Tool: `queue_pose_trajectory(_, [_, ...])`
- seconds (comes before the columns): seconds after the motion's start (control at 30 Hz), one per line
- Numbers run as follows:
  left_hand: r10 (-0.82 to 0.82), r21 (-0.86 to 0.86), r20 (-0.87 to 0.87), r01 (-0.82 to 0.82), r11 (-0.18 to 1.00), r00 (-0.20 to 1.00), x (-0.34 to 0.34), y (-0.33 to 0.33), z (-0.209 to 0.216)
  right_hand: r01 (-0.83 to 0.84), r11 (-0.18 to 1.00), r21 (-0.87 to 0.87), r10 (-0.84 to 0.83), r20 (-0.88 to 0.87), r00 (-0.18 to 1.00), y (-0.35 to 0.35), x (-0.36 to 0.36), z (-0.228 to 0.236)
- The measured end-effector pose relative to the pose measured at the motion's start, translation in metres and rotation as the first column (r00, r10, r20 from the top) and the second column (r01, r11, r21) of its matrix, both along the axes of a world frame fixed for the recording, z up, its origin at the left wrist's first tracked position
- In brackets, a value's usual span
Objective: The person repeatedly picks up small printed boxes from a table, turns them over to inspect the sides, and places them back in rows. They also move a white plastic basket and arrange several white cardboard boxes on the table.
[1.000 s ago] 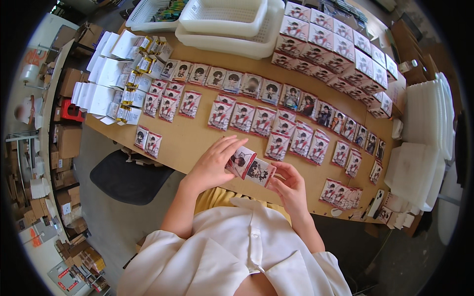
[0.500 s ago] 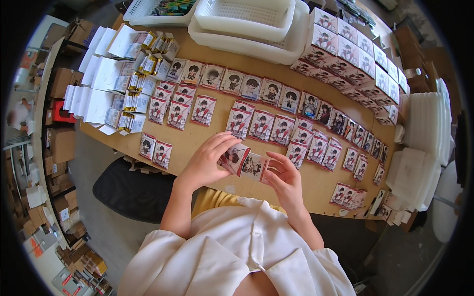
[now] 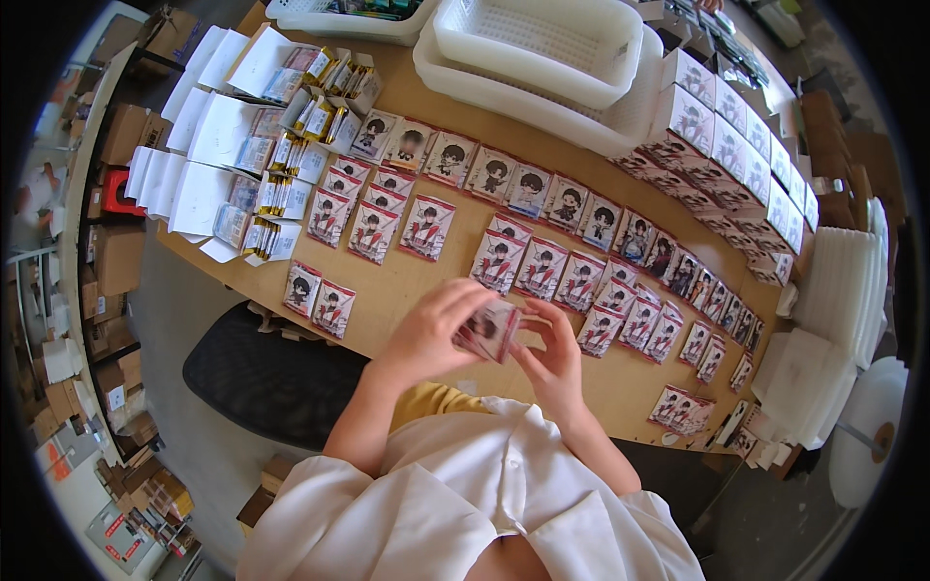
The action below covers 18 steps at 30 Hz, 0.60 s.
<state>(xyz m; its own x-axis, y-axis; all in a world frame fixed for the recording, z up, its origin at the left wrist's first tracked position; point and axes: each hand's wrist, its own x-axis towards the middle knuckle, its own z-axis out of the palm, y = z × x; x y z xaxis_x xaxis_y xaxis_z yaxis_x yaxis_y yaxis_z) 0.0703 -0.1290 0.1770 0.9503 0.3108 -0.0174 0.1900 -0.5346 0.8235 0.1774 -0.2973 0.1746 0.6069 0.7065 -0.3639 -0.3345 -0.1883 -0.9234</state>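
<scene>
In front of my chest, over the near table edge, I hold a small stack of red-edged illustrated card packets (image 3: 491, 327); motion blurs it and I cannot tell how many it has. My left hand (image 3: 434, 334) is closed round its left side, the fingers covering part of it. At its right edge my right hand (image 3: 554, 353) pinches with thumb and fingertips. Beyond my hands lie rows of similar red-and-white packets (image 3: 541, 268). A back row of packets with cartoon figures (image 3: 494, 175) runs across the table. Two packets (image 3: 333, 308) lie apart on the left.
Opened white boxes (image 3: 229, 131) with gold-edged packets stand at the left. White plastic baskets (image 3: 542, 121) sit at the back. Stacked printed boxes (image 3: 722, 126) line the back right, beside translucent trays (image 3: 841, 281). A black chair (image 3: 252, 382) is at the near left.
The packets that were spread apart between my hands now overlap in one stack. My right hand has moved slightly left, towards my left hand. The view has shifted a little.
</scene>
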Motion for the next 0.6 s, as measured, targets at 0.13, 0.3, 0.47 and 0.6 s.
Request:
queue_pose_trajectory(0.13, [0.091, 0.107, 0.051, -0.096, 0.990, 0.995, 0.003, -0.007, -0.013, -0.012, 1.000, -0.006, 0.011, -0.114, 0.993, 0.011, 0.007, -0.017])
queue_pose_trajectory(0.3, [0.653, -0.201, -0.064, -0.651, 0.732, 0.754, 0.004, -0.013, -0.089, 0.004, 0.998, -0.068, -0.014, -0.153, 0.988, 0.005, 0.009, -0.026])
queue_pose_trajectory(0.47, [0.703, 0.317, 0.122, -0.699, 0.641, 0.700, 0.002, 0.015, -0.169, -0.087, 0.958, -0.274, 0.120, 0.108, 0.987, -0.018, 0.009, -0.033])
queue_pose_trajectory(0.6, [0.702, 0.517, 0.194, -0.680, 0.520, 0.685, 0.020, 0.033, -0.183, -0.093, 0.948, -0.304, 0.182, 0.277, 0.943, -0.031, 0.012, -0.030])
